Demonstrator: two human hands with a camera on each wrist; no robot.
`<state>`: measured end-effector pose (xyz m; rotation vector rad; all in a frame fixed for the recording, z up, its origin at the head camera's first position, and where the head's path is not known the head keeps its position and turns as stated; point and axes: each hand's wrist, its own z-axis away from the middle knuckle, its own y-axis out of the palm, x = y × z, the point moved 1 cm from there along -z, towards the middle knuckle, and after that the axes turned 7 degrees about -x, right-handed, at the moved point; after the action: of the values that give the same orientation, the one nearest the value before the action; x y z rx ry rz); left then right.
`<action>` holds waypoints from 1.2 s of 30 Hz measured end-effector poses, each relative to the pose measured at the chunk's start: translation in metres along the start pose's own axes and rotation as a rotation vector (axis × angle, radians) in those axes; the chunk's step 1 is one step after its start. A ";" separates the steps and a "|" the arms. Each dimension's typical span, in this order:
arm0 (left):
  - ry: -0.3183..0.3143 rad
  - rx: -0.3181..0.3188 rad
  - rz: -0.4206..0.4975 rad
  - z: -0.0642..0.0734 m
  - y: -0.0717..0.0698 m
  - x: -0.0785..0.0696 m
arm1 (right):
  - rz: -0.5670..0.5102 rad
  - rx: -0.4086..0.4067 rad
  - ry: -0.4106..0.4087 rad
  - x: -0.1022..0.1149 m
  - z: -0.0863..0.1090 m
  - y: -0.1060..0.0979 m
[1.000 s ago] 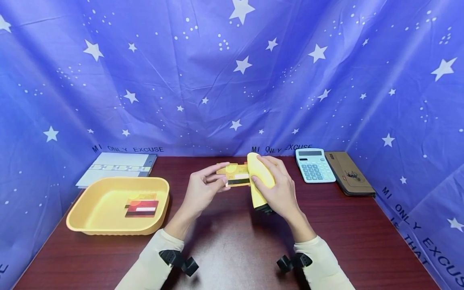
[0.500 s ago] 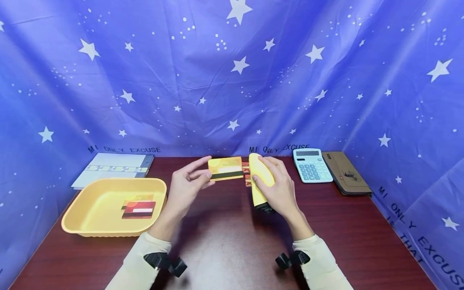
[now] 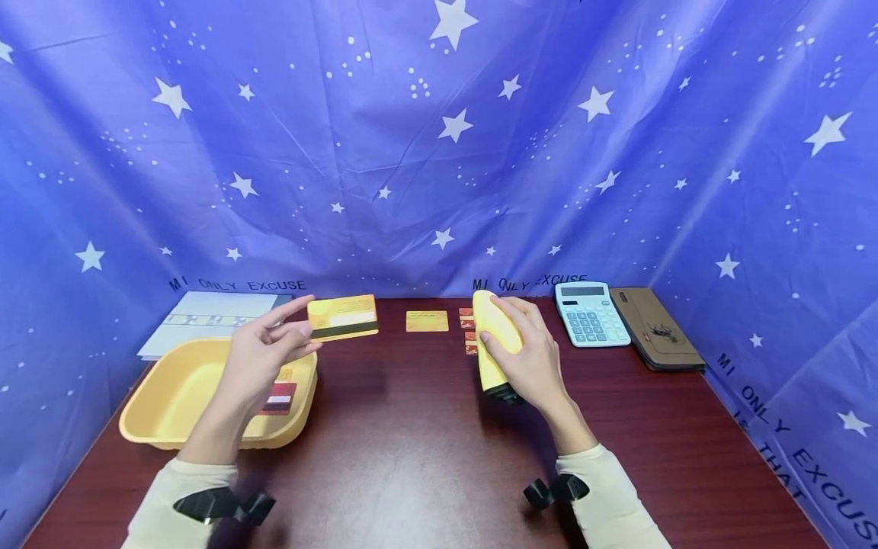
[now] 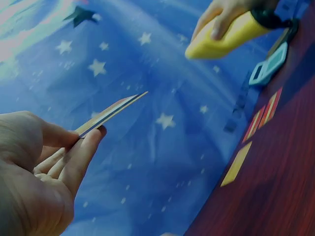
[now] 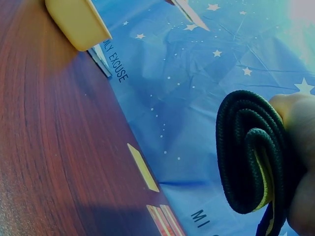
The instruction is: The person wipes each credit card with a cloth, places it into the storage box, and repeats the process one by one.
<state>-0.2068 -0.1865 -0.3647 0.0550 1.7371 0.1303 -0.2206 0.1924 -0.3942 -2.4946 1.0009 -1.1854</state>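
Observation:
My left hand [image 3: 264,354] pinches a yellow bank card [image 3: 343,317] by its left end, between thumb and fingers. The dark stripe faces the head camera, and the left wrist view has the card nearly edge-on. That hand overlaps the back right of a yellow plastic basin [image 3: 140,404], where a red card [image 3: 280,399] and part of a yellow one lie. My right hand [image 3: 531,347] grips a folded yellow cloth [image 3: 491,335]; its rolled black edge [image 5: 229,147] fills much of the right wrist view. Another yellow card [image 3: 427,321] lies flat on the table.
Two red cards [image 3: 467,319] lie beside the cloth, partly hidden by it. At the back right are a light blue calculator [image 3: 593,314] and a brown zipped pouch [image 3: 658,332]. A white-grey notebook [image 3: 206,314] lies behind the basin. A blue star-patterned curtain [image 3: 384,152] surrounds the table.
My left hand has carried the yellow card leftward, away from the cloth to beside the basin. The yellow card on the table and the red cards have come into view. The right hand stays nearly still.

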 end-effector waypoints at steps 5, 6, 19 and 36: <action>-0.025 0.049 -0.001 0.000 -0.034 0.005 | 0.003 -0.005 -0.009 0.000 0.001 0.000; -0.033 0.061 0.000 0.000 -0.042 0.007 | 0.003 -0.004 -0.011 0.000 0.001 0.000; -0.098 0.140 -0.015 0.005 -0.111 0.031 | 0.001 0.020 -0.001 0.001 0.002 0.004; -0.129 0.108 -0.474 0.000 -0.143 0.041 | -0.001 0.019 0.006 -0.002 0.002 0.002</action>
<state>-0.2082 -0.3239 -0.4215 -0.2633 1.5832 -0.3092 -0.2211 0.1916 -0.3972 -2.4782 0.9852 -1.1975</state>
